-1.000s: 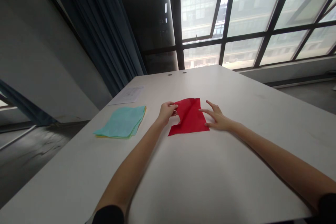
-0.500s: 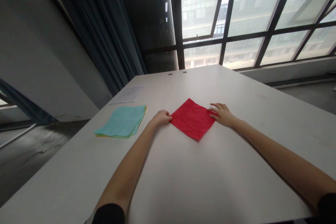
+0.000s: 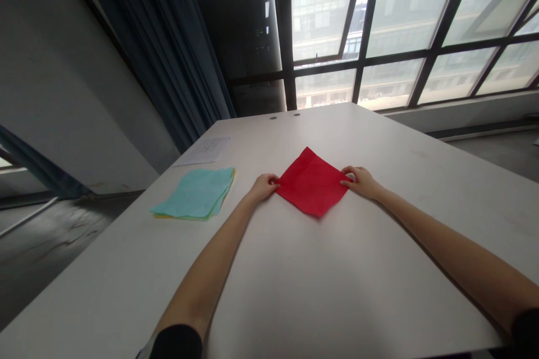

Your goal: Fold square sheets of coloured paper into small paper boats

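Note:
A red square of thin cloth or paper (image 3: 312, 184) is turned cornerwise in front of me, one corner pointing away and one toward me. Its left corner is pinched between the thumb and fingers of my left hand (image 3: 265, 186). At the opposite corner, my right hand (image 3: 361, 182) grips with thumb and forefinger. Stretched between both hands, the red square looks fairly smooth; whether its middle rests on the table I cannot tell.
To the left lies a stack of light blue, green and yellow squares (image 3: 196, 193) on the white table (image 3: 295, 269). Behind it is a printed sheet of paper (image 3: 204, 151). Two round dark spots sit near the far edge. A blue curtain (image 3: 168, 39) and windows stand beyond.
My right hand has closed on the right corner of the red square, where its fingers were spread before. The square has shifted slightly away from me and its creases have flattened.

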Demonstrator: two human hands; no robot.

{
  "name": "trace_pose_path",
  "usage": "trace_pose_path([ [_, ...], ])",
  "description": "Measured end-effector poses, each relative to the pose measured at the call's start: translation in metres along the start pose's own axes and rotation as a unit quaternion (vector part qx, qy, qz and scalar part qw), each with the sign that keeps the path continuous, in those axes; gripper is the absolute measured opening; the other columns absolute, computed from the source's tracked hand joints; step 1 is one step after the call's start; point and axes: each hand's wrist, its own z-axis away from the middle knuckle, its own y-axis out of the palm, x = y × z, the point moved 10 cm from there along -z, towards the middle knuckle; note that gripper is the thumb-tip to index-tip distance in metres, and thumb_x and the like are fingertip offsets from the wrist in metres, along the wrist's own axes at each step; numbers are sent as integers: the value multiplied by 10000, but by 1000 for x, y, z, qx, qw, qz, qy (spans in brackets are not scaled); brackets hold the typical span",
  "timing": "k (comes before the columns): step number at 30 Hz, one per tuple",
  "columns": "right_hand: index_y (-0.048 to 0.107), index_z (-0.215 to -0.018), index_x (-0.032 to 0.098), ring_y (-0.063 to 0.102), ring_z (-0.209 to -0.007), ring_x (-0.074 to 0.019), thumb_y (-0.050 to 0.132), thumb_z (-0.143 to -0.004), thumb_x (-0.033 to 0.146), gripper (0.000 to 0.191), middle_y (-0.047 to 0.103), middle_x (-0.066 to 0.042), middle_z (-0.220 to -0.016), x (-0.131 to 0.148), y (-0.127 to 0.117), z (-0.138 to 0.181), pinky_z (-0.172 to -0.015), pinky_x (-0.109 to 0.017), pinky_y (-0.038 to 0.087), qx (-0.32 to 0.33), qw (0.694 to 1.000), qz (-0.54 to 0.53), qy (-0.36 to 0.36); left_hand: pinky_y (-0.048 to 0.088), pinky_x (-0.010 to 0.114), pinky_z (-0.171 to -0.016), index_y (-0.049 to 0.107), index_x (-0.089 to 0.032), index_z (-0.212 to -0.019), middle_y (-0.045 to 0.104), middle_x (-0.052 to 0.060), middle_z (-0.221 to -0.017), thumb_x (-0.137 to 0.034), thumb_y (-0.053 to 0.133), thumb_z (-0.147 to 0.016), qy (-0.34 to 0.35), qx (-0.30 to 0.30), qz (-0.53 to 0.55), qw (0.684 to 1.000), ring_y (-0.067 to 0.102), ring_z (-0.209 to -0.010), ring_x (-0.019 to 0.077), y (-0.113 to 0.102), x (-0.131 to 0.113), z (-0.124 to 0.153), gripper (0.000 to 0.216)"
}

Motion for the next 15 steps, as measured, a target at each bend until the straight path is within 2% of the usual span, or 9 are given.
trace_pose_path([
  [5,581,-918,199,600,-819,-211,494,-764,334,222,667,-43,-849,2,-7,0,-814,-401,406,-19,998,-65,2,401,218,-591,663,-111,-841,644,32,-734,-162,520,-630,9,1,-4,1000,526,-634,114,-1,-1,1,260],
  [10,600,-911,201,585,-833,-214,460,-781,317,224,667,-43,-866,8,-11,1,-828,-406,397,-26,998,-59,-14,412,227,-620,671,-119,-822,651,34,-738,-150,499,-638,1,-20,-26,999,537,-651,123,-6,1,2,253],
  [15,625,-835,210,584,-797,-202,436,-771,248,204,674,-31,-827,20,-9,1,-814,-380,400,-3,997,-51,-65,419,237,-681,688,-149,-786,657,33,-751,-138,466,-650,10,-24,-74,997,549,-711,141,-8,0,2,261],
])
